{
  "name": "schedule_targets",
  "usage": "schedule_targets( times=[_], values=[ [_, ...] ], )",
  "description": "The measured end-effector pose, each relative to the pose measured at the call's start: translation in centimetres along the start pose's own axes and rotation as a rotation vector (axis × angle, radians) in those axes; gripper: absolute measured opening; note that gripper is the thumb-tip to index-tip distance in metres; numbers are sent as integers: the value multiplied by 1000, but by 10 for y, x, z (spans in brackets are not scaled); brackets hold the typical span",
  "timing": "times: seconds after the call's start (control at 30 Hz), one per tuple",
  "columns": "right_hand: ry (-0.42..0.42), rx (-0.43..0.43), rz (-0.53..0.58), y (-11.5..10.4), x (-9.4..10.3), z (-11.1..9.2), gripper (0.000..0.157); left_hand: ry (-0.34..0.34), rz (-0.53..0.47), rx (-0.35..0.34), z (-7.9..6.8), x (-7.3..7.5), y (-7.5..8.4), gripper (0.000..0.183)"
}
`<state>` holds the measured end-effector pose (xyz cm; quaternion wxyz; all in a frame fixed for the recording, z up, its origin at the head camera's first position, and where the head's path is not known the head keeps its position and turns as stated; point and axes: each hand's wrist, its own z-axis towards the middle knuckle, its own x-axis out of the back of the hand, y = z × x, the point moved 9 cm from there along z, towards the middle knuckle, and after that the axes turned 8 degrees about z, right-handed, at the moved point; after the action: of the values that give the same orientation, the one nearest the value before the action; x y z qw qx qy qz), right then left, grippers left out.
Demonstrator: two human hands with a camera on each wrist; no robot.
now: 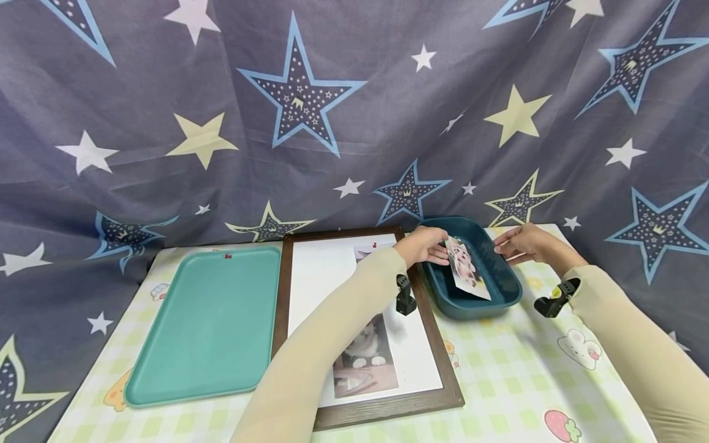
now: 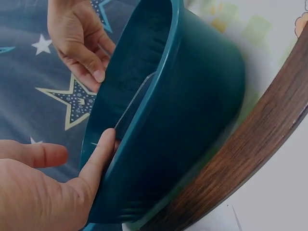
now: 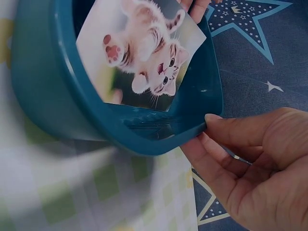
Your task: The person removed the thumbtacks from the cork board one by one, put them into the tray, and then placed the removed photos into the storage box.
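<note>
A photo of a kitten (image 1: 466, 267) leans at a slant inside the dark teal basin (image 1: 501, 271). My left hand (image 1: 423, 245) reaches over the basin's left rim. In the left wrist view one straight finger (image 2: 98, 156) touches the photo's edge, while the thumb stands apart from it. Across the basin, my right hand (image 1: 528, 243) pinches the rim, with the thumb (image 3: 231, 127) on top and the fingers beneath, as the right wrist view shows. The kitten's picture (image 3: 149, 57) faces that camera.
Left of the basin lies a brown wooden frame (image 1: 440, 351) with a white panel and a grey cat picture (image 1: 368, 360), partly covered by my left arm. A mint green tray (image 1: 205, 326) lies further left. A star-patterned curtain (image 1: 354, 111) hangs behind the table.
</note>
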<state>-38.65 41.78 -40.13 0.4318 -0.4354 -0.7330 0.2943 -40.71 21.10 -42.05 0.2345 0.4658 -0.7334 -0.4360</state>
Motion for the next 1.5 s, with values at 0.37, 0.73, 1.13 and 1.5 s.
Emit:
schedule_targets(
  times=[0.37, 0.73, 1.13, 1.5],
  values=[
    [4, -5, -10, 0, 1, 1, 37, -102, -20, 85, 0, -6, 0, 60],
    [16, -13, -12, -1, 1, 1, 39, -151, 22, 133, -5, -14, 0, 65],
    [11, 7, -1, 0, -1, 0, 38, -161, -22, 169, -1, -16, -6, 68],
    [17, -6, -11, 1, -1, 1, 39, -156, -19, 168, 0, -17, -7, 68]
  ],
)
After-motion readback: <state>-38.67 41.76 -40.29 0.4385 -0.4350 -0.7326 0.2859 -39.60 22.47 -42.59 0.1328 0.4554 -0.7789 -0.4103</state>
